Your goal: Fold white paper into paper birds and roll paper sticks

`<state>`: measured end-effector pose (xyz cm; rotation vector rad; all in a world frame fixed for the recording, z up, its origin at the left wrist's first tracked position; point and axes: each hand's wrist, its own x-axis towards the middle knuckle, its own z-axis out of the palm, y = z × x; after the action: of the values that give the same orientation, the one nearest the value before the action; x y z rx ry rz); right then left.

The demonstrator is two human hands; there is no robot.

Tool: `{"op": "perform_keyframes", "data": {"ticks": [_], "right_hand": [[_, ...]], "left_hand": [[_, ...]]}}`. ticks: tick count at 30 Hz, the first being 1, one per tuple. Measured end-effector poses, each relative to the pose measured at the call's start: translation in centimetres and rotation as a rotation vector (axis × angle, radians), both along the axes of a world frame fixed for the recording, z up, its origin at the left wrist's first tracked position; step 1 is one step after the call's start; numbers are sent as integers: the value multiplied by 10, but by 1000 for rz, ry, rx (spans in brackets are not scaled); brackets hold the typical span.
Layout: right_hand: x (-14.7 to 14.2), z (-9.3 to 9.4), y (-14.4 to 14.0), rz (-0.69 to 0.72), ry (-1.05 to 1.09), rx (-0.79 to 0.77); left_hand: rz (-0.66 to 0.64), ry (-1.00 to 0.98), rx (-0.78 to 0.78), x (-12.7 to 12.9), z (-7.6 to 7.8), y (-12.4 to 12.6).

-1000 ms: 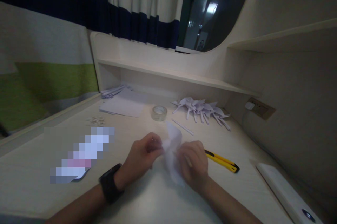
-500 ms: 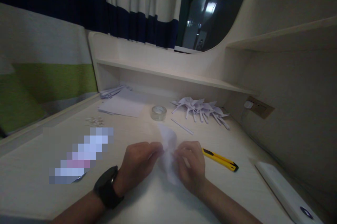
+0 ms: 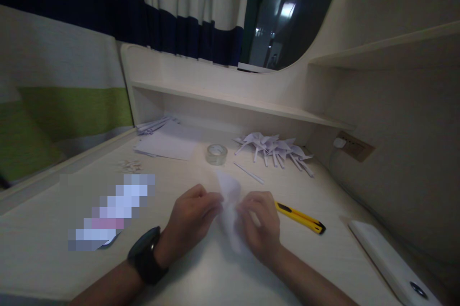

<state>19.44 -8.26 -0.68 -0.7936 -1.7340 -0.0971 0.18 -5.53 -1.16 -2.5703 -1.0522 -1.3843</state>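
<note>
Both of my hands pinch one folded piece of white paper [image 3: 229,195] just above the pale desk [image 3: 201,277]. My left hand [image 3: 192,219], with a black watch [image 3: 145,255] on its wrist, grips the paper's left side. Its right side is gripped by my right hand [image 3: 260,224]. The paper stands between the hands, with a rounded flap sticking up and a lower flap hanging toward the desk.
A yellow utility knife [image 3: 300,218] lies just right of my right hand. Behind are a roll of clear tape [image 3: 216,154], a thin paper stick [image 3: 248,173], a pile of folded paper pieces [image 3: 275,148], flat white sheets [image 3: 168,143] and a white device [image 3: 391,263] at right.
The paper and both hands have shifted slightly left and down; the upright flap sits lower than a second ago. Both hands still grip it.
</note>
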Motion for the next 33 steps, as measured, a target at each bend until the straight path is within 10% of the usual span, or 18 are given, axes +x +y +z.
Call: {"op": "perform_keyframes", "data": {"ticks": [33], "right_hand": [[6,-5,6,-70,-241,142]], "left_hand": [[55,159,86,1,-7,0]]}}
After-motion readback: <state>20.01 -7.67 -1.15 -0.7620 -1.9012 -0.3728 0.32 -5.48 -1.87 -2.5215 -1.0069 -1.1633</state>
